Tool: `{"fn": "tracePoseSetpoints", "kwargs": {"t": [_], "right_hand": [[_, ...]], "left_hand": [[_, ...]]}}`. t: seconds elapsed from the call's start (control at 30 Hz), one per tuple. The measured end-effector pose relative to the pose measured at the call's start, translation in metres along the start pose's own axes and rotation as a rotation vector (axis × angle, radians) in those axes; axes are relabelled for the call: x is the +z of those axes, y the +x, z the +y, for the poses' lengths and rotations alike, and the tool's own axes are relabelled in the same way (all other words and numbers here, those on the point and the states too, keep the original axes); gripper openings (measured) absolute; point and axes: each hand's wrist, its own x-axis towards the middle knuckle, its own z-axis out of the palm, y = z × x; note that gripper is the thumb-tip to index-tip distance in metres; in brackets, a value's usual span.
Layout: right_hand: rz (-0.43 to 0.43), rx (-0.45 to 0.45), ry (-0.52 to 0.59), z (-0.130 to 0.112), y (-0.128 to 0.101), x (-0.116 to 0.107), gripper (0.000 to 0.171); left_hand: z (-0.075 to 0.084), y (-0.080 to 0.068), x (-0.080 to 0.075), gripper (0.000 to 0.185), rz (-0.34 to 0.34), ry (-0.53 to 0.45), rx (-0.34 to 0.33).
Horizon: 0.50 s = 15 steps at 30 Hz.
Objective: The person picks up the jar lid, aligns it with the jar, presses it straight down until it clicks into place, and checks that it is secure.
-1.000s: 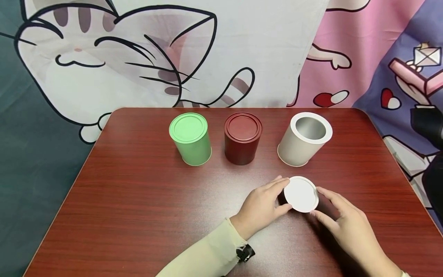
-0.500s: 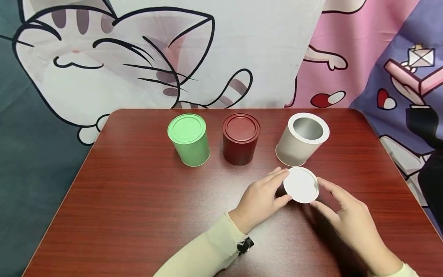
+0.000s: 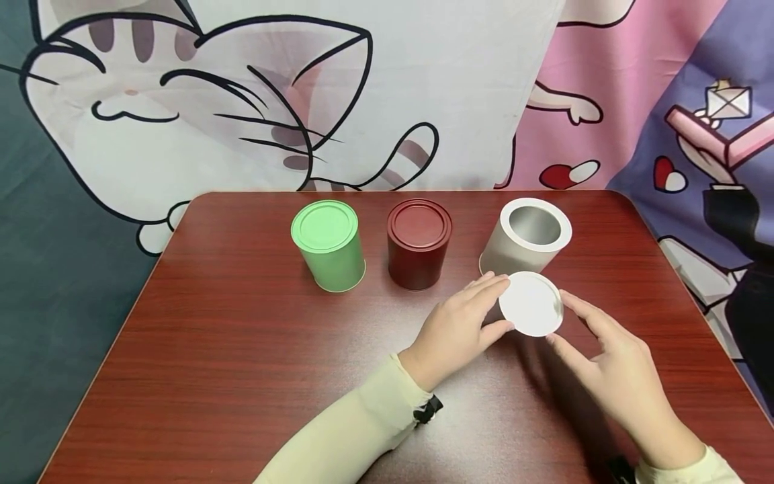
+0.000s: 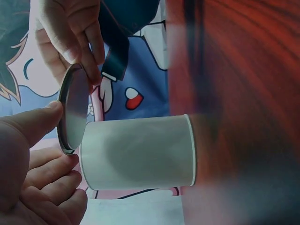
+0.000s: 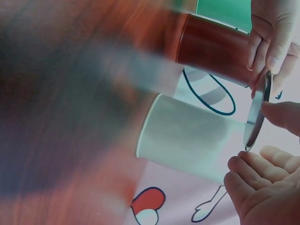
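Observation:
A round white lid [image 3: 531, 304] is held level above the table between both hands. My left hand [image 3: 456, 331] pinches its left edge with thumb and fingers. On the opposite edge, my right hand [image 3: 611, 366] grips it the same way. Just beyond the lid stands a white can [image 3: 514, 249], its top uncovered and its grey inside showing; the lid hides part of its lower front. Seen in the left wrist view, the lid [image 4: 75, 110] is edge-on near the can's rim level, with its metallic underside facing the table side.
Left of the white can stand a dark red can [image 3: 418, 245] and a green can [image 3: 329, 249], both with lids on. All are near the far edge of the reddish wooden table [image 3: 211, 349]. A cartoon cloth [image 3: 471, 87] hangs behind.
Both hands have carried the lid away from the near side, toward the white can. In the head view it now overlaps that can's lower front. The cans stay in place on the table.

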Motion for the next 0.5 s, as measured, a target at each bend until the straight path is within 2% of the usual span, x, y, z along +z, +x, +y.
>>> {"fn": "tracePoseSetpoints", "kwargs": {"t": [0.2, 0.5], "right_hand": [[-0.010, 0.005, -0.015, -0.001, 0.005, -0.002, 0.081], [0.021, 0.031, -0.012, -0.004, 0.013, -0.003, 0.082]], "left_hand": [[0.000, 0.004, -0.003, 0.059, 0.005, -0.031, -0.017], [-0.001, 0.010, -0.005, 0.059, 0.027, -0.044, 0.010]]}}
